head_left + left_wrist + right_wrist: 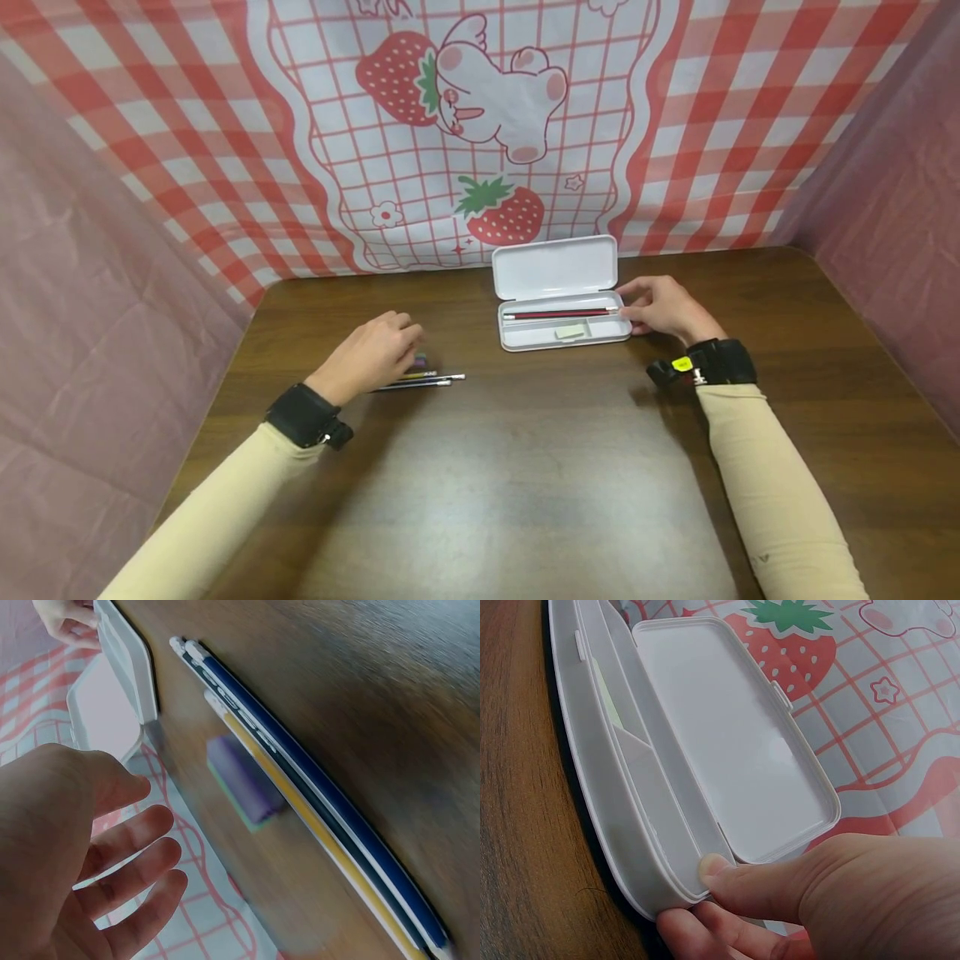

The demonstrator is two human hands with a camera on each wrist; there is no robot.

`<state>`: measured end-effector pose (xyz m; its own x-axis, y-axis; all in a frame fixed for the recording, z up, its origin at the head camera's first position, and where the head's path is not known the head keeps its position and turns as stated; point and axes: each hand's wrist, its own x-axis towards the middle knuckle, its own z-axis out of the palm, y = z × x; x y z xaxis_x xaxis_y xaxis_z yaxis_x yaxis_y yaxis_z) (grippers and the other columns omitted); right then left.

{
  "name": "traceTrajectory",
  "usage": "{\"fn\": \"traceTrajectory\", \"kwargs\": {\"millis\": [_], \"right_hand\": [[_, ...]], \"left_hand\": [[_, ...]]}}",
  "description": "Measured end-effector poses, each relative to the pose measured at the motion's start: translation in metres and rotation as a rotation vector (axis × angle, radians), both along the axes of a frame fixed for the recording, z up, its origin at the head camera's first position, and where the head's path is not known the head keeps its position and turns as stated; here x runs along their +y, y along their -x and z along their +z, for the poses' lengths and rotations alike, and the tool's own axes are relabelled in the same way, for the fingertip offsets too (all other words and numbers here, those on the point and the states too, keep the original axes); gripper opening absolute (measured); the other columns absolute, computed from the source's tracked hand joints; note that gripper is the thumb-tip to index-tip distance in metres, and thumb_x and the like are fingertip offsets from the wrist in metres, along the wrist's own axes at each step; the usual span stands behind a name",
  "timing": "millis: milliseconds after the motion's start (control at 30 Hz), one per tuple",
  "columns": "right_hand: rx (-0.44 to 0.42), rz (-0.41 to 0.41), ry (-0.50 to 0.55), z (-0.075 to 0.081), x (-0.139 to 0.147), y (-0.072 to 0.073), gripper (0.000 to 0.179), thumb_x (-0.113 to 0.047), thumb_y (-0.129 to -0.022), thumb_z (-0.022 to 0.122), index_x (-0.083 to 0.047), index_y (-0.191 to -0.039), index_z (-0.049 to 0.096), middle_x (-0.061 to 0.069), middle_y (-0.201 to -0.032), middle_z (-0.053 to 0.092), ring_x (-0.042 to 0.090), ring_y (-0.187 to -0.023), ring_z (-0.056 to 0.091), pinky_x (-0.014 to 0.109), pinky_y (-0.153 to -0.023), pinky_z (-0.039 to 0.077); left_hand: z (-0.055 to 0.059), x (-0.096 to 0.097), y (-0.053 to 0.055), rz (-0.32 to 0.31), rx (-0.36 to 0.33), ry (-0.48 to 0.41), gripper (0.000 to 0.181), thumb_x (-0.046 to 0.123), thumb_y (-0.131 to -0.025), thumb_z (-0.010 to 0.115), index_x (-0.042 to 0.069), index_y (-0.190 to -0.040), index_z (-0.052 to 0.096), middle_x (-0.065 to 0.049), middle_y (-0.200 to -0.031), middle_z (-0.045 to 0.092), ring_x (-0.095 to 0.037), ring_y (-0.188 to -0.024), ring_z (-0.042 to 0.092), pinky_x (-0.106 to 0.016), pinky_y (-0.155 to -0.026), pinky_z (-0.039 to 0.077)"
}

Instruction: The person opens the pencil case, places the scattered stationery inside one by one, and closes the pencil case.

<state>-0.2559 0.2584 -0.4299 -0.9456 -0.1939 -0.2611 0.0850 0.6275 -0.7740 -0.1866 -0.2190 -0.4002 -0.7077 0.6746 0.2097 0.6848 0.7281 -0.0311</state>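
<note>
A white pencil case [566, 343] lies with its lid raised. A red-and-black pencil pair [558, 314] rests in its long back compartment, and a pale green eraser [569, 332] in the front one. My right hand [663, 307] pinches the case's right end, thumb [718, 871] on the rim and fingers beneath. My left hand [375, 354] hovers above several pencils, fingers [142, 840] loosely bent and holding nothing. In the left wrist view, a yellow pencil [300, 817], a dark green-and-white pencil and a blue pencil [322, 791] lie side by side next to a purple eraser [241, 776].
Behind the case hangs a red-and-white checked cloth [720, 125] with strawberries, close to the table's back edge. Pink curtains [82, 350] flank both sides. The brown wooden table [510, 483] reflects light in front of the hands.
</note>
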Motion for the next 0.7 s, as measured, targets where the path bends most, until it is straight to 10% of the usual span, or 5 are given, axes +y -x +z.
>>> {"fn": "traceTrajectory", "kwargs": {"millis": [700], "right_hand": [[0.005, -0.002, 0.017, -0.001, 0.001, 0.001, 0.051, -0.007, -0.108, 0.074, 0.009, -0.154, 0.059, 0.028, -0.119, 0.071, 0.017, -0.087, 0.07, 0.023, -0.072, 0.066]], "left_hand": [[0.007, -0.046, -0.008, 0.12, -0.158, 0.008, 0.02, 0.004, -0.092, 0.083, 0.0, -0.11, 0.077, -0.015, -0.098, 0.073, -0.032, -0.091, 0.073, -0.05, -0.08, 0.065]]}}
